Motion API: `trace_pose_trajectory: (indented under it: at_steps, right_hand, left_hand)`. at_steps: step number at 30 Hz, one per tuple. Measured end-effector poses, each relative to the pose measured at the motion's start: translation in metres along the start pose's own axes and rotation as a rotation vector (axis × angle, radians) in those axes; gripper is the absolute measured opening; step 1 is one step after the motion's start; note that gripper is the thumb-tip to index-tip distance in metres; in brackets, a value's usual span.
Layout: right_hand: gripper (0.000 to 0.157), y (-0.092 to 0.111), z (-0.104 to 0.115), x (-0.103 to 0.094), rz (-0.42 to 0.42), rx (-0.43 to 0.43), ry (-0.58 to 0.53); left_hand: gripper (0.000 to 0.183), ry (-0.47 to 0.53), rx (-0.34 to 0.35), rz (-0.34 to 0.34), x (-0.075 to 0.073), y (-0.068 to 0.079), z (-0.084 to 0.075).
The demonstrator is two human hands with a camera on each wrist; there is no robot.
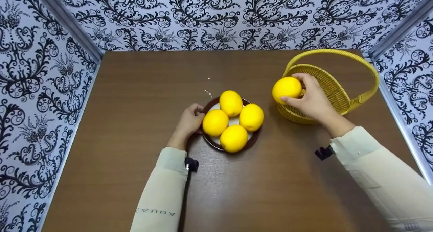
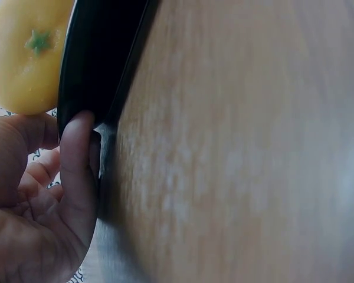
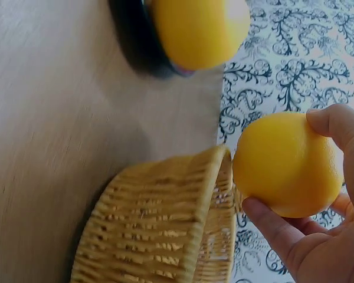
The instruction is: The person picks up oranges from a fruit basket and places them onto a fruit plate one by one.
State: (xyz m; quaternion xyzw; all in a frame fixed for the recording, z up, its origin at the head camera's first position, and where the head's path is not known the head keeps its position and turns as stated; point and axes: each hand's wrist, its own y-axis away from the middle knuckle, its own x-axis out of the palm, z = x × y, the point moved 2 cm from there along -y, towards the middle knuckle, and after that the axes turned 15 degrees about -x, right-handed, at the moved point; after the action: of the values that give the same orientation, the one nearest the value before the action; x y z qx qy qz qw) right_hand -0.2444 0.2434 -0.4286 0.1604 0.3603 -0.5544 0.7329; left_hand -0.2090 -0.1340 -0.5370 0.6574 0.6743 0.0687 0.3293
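My right hand (image 1: 313,98) grips a round yellow orange (image 1: 287,90) between thumb and fingers. In the head view it overlaps the left rim of the yellow wicker basket (image 1: 333,86); the right wrist view puts the orange (image 3: 286,165) beside the basket's rim (image 3: 209,194). With thumb and fingers, my left hand (image 1: 189,122) pinches the left edge of a brown-rimmed plate (image 1: 211,145) with a white inside. Several more oranges (image 1: 234,138) sit in that plate. Close to the left fingers, one orange (image 2: 32,56) shows a green star-shaped stem mark.
The basket's tall arched handle (image 1: 375,73) rises at the right. Beneath everything lies a brown wooden table (image 1: 142,79), with small white specks (image 1: 208,93) behind the plate. Patterned walls (image 1: 216,19) stand at the back and both sides.
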Motion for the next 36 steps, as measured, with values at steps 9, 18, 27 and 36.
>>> trace_pose_trajectory:
  at_steps: [9,18,27,36]
  right_hand:
    - [0.077,0.001,0.017,0.016,-0.009,-0.085,-0.023]
    - [0.077,0.002,0.039,0.037,0.029,-0.154,-0.086]
    - [0.077,0.004,0.054,0.056,0.055,-0.173,-0.129]
    - [0.079,0.004,0.066,0.073,0.083,-0.205,-0.225]
  left_hand:
    - [0.018,0.012,-0.005,0.012,0.001,-0.001,0.000]
    - [0.017,0.011,-0.008,0.015,0.000,-0.001,0.001]
    - [0.019,-0.003,0.007,0.001,0.000,-0.002,0.000]
    - [0.019,0.012,-0.003,0.003,0.000,-0.002,0.002]
